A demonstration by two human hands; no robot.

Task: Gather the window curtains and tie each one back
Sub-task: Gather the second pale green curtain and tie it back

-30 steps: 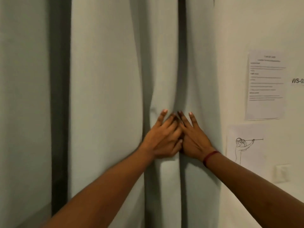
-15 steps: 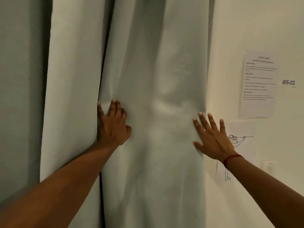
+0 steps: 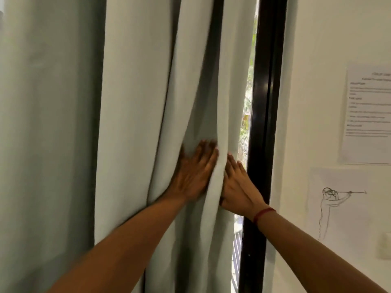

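your supporting surface is the white wall [image 3: 313, 81]: printed sheet [image 3: 368, 115] above pencil sketch [image 3: 338, 204], both flat against it.

Daylight glares through the narrow gap [image 3: 246, 115] right of centre, blown out and hazy. The room is dim and flat; the curtain [image 3: 135, 123] folds hold soft shadows. My left hand [image 3: 193, 172] smears with motion blur.
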